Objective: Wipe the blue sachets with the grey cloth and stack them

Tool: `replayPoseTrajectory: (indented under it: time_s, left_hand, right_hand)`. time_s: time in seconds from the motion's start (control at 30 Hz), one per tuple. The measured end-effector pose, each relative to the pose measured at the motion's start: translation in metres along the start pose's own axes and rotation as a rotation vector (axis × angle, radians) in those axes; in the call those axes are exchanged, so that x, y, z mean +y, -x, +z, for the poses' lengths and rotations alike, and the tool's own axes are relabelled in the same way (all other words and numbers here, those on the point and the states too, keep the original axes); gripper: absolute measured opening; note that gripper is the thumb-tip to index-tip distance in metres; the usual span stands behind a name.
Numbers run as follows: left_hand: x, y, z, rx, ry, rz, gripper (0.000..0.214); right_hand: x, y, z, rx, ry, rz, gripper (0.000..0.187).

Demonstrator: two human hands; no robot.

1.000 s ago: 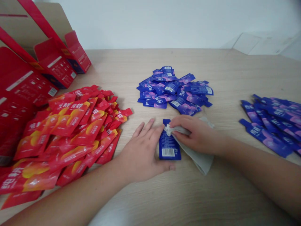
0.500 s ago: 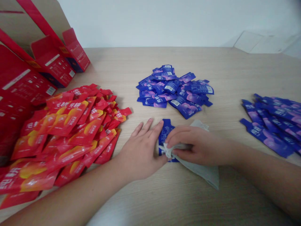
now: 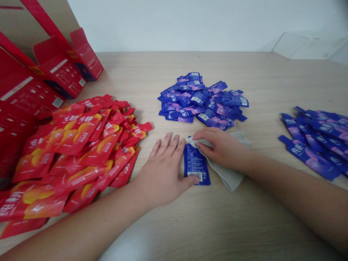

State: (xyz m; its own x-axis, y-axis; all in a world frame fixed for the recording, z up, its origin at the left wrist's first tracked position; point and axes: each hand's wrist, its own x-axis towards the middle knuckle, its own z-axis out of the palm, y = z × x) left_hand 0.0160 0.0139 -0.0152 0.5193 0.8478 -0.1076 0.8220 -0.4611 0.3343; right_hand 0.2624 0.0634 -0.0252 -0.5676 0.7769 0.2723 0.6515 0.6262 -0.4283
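A single blue sachet point(image 3: 196, 165) lies on the table with its printed, barcoded back up and its narrow neck pointing away from me. My left hand point(image 3: 165, 170) is flat beside it, fingers spread, the thumb resting on the sachet's lower edge. In the fingers of my right hand point(image 3: 221, 148) is a bunched pale cloth point(image 3: 224, 173), pressed at the sachet's neck; the rest of the cloth trails onto the table to the right. The neck is mostly covered by the cloth.
A heap of red sachets point(image 3: 81, 145) lies left, before red cartons point(image 3: 58, 67). Behind my hands is a pile of blue sachets point(image 3: 201, 99); a further blue stack point(image 3: 317, 141) lies right. A white flat object point(image 3: 307, 46) rests by the wall at the back right.
My right hand has moved the cloth away from me, from the sachet's lower part up to its neck, uncovering the printed back. My left hand stays nearly in place.
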Motion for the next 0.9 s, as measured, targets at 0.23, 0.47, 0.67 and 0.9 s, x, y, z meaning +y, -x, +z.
replayPoseTrajectory:
  time_s: [0.23,0.47,0.67,0.9]
  left_hand:
    - [-0.002,0.002,0.001,0.032,0.02,0.02,0.11]
    - [0.0,0.002,-0.002,-0.017,-0.028,-0.001,0.107]
    - [0.0,0.001,-0.002,-0.018,-0.006,0.004,0.112]
    - [0.002,0.002,-0.008,-0.042,0.089,0.11,0.074]
  right_hand:
    - [-0.014,0.009,-0.021,0.017,-0.069,-0.008,0.026]
    - [-0.037,0.012,-0.031,-0.425,-0.264,-0.232,0.018]
    - [-0.011,0.001,-0.01,-0.17,0.011,-0.147,0.018]
    - [0.017,0.0,0.003,0.052,0.135,0.052,0.025]
